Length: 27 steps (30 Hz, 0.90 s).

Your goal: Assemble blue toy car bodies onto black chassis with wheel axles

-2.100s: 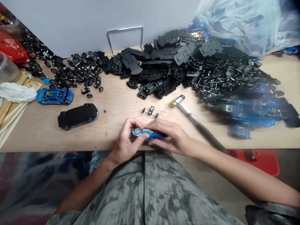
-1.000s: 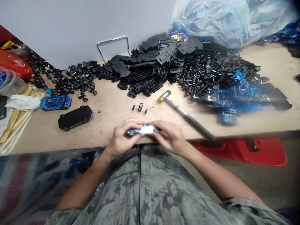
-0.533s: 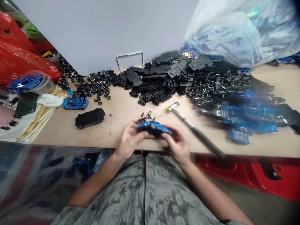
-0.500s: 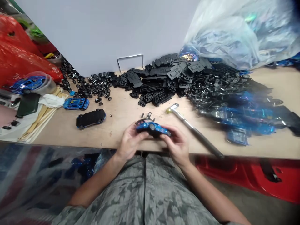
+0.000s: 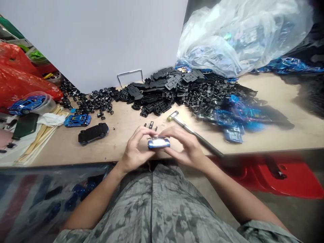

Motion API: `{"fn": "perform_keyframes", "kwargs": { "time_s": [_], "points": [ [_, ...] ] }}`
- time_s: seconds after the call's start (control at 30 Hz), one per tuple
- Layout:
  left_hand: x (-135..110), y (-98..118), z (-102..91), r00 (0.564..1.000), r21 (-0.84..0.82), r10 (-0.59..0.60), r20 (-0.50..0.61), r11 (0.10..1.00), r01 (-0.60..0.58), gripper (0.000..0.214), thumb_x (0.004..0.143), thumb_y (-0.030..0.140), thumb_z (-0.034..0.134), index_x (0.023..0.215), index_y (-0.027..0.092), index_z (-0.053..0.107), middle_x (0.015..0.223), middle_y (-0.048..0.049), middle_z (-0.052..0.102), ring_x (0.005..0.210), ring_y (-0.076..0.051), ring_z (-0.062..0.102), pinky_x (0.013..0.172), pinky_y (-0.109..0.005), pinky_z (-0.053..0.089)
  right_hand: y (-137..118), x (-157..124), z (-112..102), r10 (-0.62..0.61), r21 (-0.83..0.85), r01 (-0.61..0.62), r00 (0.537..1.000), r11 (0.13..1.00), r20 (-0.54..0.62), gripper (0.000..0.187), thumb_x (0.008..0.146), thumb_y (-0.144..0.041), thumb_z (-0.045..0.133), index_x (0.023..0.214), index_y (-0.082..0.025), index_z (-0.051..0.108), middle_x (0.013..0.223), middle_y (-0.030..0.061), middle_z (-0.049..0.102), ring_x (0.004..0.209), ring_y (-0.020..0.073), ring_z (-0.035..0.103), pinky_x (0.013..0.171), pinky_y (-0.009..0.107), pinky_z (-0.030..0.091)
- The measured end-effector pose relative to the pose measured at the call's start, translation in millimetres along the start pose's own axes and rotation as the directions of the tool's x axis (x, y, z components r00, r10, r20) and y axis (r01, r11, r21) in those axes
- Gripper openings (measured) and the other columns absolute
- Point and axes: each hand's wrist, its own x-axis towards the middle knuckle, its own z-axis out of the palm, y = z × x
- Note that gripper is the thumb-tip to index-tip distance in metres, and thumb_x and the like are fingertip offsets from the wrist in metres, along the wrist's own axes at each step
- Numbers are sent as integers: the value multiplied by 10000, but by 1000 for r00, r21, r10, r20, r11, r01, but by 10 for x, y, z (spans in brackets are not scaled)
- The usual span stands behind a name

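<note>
Fingers curled, tips and thumbs of our left hand (image 5: 134,150) and right hand (image 5: 188,148) pinch a blue toy car (image 5: 159,144) between them, end-on to us. Worktable (image 5: 121,145) before us, front edge nearby. Farther back, heap of black chassis plates (image 5: 162,90). Right of us, we note a hammer (image 5: 194,133) lying aslant. Left, overturned toy car (image 5: 93,133), black underside up. Just beyond our fingertips, small wheeled axle (image 5: 151,125).
</note>
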Motion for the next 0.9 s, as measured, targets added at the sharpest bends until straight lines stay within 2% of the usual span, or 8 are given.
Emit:
{"fn": "perform_keyframes", "kwargs": {
  "time_s": [0.13,0.3,0.37,0.43,0.57,0.73,0.83,0.9],
  "points": [
    [-72,-85,39,997,-141,-57,51,988,64,351,870,154,740,1184,220,599,1289,-117,612,1268,-270,608,1085,-412,499,-18,32,-16,-11,-13,11,998,1000,60,244,943,-209,686,1179,-159,646,1052,118,719,976,229,689,874,379,581],
    [-77,-185,88,990,-127,-103,97,985,115,486,855,131,743,1286,238,544,1221,-68,667,1129,-208,676,997,-314,538,-28,93,-120,-103,-99,117,984,988,143,244,978,-216,628,1211,-152,592,1063,139,674,970,230,645,836,375,562],
    [-31,-212,112,993,-108,-55,100,992,66,489,859,145,741,1302,226,550,1205,-74,668,1119,-214,674,984,-319,545,-29,126,-153,-107,-139,129,982,982,158,245,981,-223,620,1214,-159,577,1017,119,661,927,222,621,802,366,547],
    [22,-235,140,995,-99,46,93,994,-36,439,875,165,726,1283,208,571,1187,-89,661,1135,-230,660,1001,-351,545,-23,156,-178,-106,-150,133,978,980,178,221,980,-221,622,1189,-168,579,975,101,654,887,214,610,769,352,533],
    [88,-267,196,981,-51,181,64,983,-178,418,900,156,677,1302,187,569,1197,-122,659,1158,-247,656,1025,-396,547,30,168,-170,-155,-82,172,972,982,176,228,966,-175,625,1191,-162,592,965,99,662,867,211,626,760,355,539],
    [108,-271,199,981,32,188,45,981,-189,416,893,153,670,1297,192,574,1154,-117,690,1112,-256,684,981,-409,575,118,127,-113,-198,-61,204,977,977,83,329,952,-144,620,1278,-155,582,1022,122,660,901,226,639,786,379,550],
    [133,-247,150,984,57,161,75,985,-165,393,899,154,674,1280,186,584,1144,-120,695,1089,-255,687,960,-410,582,123,150,-153,-144,-77,158,976,984,161,272,975,-185,610,1245,-154,590,1003,114,653,907,228,629,781,368,540],
    [157,-229,119,977,73,182,112,979,-191,386,910,164,672,1283,179,576,1135,-124,697,1071,-251,688,943,-403,587,107,183,-198,-100,-107,127,969,986,227,251,979,-232,630,1211,-144,595,1003,117,646,918,234,617,789,370,530]
  ]
}}
